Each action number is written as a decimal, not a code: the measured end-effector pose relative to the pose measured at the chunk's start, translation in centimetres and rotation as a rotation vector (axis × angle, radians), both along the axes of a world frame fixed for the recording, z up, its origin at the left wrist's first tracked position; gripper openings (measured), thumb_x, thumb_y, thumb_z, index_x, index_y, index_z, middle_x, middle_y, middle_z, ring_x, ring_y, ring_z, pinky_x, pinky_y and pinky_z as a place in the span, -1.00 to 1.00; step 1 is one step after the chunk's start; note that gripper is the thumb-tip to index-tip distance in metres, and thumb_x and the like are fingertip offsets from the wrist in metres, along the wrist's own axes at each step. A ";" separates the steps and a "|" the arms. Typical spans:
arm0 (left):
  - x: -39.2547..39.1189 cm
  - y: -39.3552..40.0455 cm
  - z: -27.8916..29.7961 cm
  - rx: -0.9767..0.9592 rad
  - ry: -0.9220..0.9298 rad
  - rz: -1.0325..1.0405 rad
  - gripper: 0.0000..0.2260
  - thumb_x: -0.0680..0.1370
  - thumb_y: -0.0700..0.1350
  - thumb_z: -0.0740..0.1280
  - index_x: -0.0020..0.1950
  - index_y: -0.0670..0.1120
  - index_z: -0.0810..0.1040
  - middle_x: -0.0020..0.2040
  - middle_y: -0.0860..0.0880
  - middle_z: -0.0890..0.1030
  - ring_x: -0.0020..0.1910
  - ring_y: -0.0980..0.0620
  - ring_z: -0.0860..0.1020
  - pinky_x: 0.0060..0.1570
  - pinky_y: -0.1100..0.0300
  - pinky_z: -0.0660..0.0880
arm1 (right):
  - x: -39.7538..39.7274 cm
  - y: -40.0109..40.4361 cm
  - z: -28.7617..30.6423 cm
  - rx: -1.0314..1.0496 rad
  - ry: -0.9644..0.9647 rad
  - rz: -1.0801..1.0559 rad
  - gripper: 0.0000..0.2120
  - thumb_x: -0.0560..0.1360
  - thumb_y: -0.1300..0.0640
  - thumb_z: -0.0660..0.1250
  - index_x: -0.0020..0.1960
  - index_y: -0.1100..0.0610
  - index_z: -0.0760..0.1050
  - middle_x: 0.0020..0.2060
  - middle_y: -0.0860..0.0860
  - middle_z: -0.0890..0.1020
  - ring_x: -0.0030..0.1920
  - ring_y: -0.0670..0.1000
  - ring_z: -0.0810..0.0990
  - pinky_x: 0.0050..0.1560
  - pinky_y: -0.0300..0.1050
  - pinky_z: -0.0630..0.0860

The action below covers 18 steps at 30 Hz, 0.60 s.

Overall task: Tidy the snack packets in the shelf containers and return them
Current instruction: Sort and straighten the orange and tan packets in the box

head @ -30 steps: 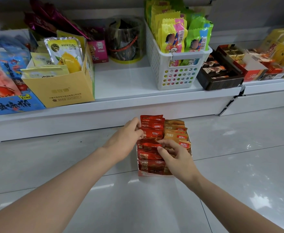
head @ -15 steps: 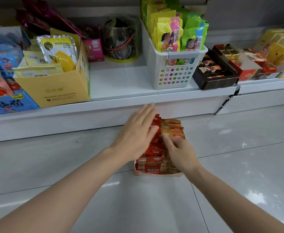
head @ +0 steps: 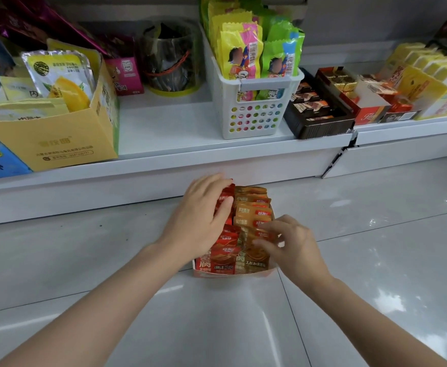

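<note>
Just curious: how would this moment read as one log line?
step: tidying | left hand: flat on red foil packets | right hand: fingering tan foil packets | red cardboard tray: on floor

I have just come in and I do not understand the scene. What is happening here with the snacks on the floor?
A person is tidying a box of snack packets that stands on the floor in front of the shelf. The left hand lies flat on the red packets, pressing them. The right hand has curled fingers at the brown packets; whether it pinches one is unclear. The box is not yet back on the shelf, which has a gap beside the white basket.
</note>
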<state>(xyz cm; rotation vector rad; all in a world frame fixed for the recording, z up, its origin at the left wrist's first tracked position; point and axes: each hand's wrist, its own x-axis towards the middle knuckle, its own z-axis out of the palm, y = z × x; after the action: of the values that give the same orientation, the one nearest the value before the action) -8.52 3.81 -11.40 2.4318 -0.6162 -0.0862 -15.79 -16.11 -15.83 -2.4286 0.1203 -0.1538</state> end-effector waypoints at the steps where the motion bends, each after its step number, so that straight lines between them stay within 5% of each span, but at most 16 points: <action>1: -0.4 -0.1 0.2 -0.058 0.003 0.018 -0.62 0.69 0.03 0.11 0.51 0.04 0.33 0.51 0.09 0.32 0.48 0.16 0.22 0.42 0.26 0.11 | 0.1 0.2 -0.2 -0.026 0.011 0.012 -0.84 0.46 0.12 0.51 0.03 0.10 0.69 -0.15 -0.10 0.55 -0.18 -0.05 0.57 -0.18 -0.40 0.43; 4: -1.1 -0.4 0.8 -0.194 0.099 0.070 -0.70 0.66 -0.08 0.21 0.40 0.05 0.44 0.37 0.12 0.45 0.33 0.19 0.39 0.31 0.29 0.30 | 0.4 -0.1 0.8 0.032 0.007 -0.061 -0.96 0.54 0.16 0.43 -0.10 0.06 0.63 -0.26 -0.16 0.59 -0.24 -0.13 0.56 -0.26 -0.47 0.38; 6: -1.0 -0.5 1.4 -0.355 0.232 0.132 -0.74 0.66 -0.10 0.25 0.34 0.08 0.50 0.30 0.14 0.52 0.29 0.21 0.46 0.33 0.22 0.39 | 0.9 -1.2 2.9 0.142 0.005 -0.130 -0.85 0.56 0.14 0.39 -0.17 -0.01 0.54 -0.37 -0.17 0.64 -0.28 -0.21 0.58 -0.30 -0.46 0.42; 9: -1.1 -0.9 2.6 -0.605 0.480 0.152 -0.77 0.59 0.10 0.30 0.23 0.20 0.57 0.17 0.26 0.62 0.19 0.35 0.52 0.34 0.18 0.44 | 1.9 -3.0 7.8 0.281 -0.039 -0.169 -0.90 0.54 0.11 0.41 -0.15 -0.02 0.58 -0.35 -0.20 0.69 -0.30 -0.21 0.65 -0.27 -0.35 0.55; 12: -2.4 -2.3 3.6 -0.816 0.770 -0.003 -0.72 0.48 0.21 0.33 0.16 0.24 0.63 0.17 0.18 0.66 0.21 0.21 0.59 0.33 0.06 0.43 | 2.4 -4.2 12.5 0.371 -0.046 -0.177 -0.96 0.48 0.07 0.48 -0.13 -0.02 0.64 -0.32 -0.14 0.72 -0.28 -0.16 0.69 -0.30 -0.36 0.56; 18: -5.5 -4.4 4.2 -0.845 0.836 -0.092 -0.73 0.62 -0.28 0.29 0.15 0.05 0.64 0.13 -0.07 0.70 0.13 -0.08 0.66 0.13 0.06 0.58 | 1.3 -3.9 14.9 0.569 0.015 -0.260 -0.85 0.43 0.02 0.51 -0.05 0.07 0.69 -0.30 0.01 0.73 -0.30 -0.11 0.65 -0.25 -0.28 0.59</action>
<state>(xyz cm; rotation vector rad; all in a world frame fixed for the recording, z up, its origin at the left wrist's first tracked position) -14.05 -0.62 -7.15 1.3638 -0.2742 -0.6870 -14.51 -20.02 -0.91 -1.8402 0.4270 -0.1889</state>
